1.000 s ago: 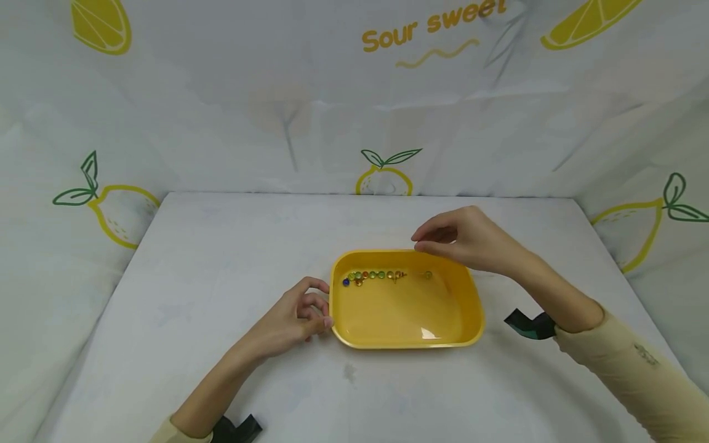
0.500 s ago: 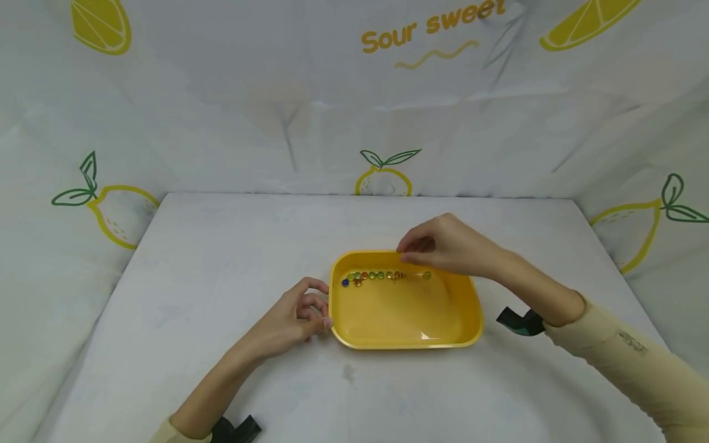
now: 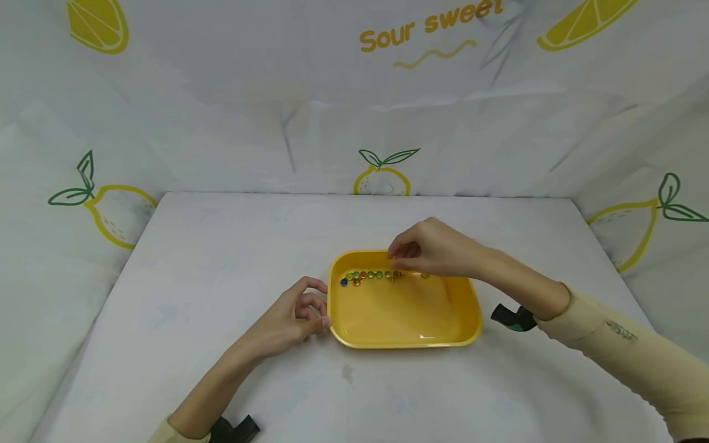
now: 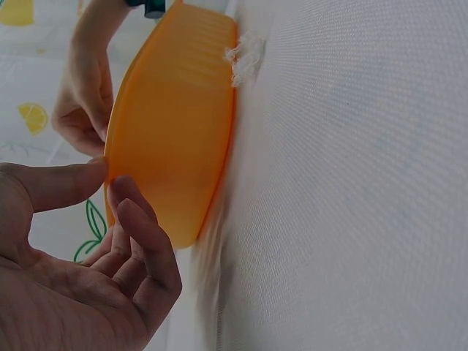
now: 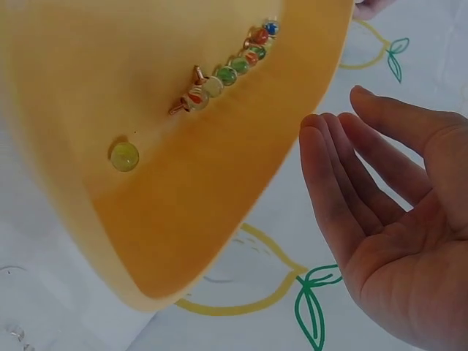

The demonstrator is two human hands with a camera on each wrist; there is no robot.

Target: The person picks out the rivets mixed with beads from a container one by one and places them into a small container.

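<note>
A yellow plastic tub (image 3: pixel 404 314) sits on the white-covered table. My left hand (image 3: pixel 296 314) holds its left side, the thumb at the rim and the fingers against the outer wall in the left wrist view. My right hand (image 3: pixel 429 249) hovers over the far rim, fingers loosely curved with nothing between them. Along the tub's far wall lies a row of glass marbles (image 5: pixel 240 66), mostly green and orange, one blue at the end. Small copper-coloured metal pieces (image 5: pixel 178 109) lie by the row. A single yellow-green marble (image 5: pixel 125 156) rests apart, partly covered by my right hand in the head view.
White cloth printed with lemons (image 3: pixel 382 181) hangs behind and beside the table (image 3: pixel 221 246). A frayed white tuft (image 4: pixel 246 58) shows beside the tub in the left wrist view. Dark straps (image 3: pixel 515 317) are on both wrists.
My right hand has moved left and slightly nearer along the tub's far rim, now overlapping the lone marble. My left hand and the marbles stay put.
</note>
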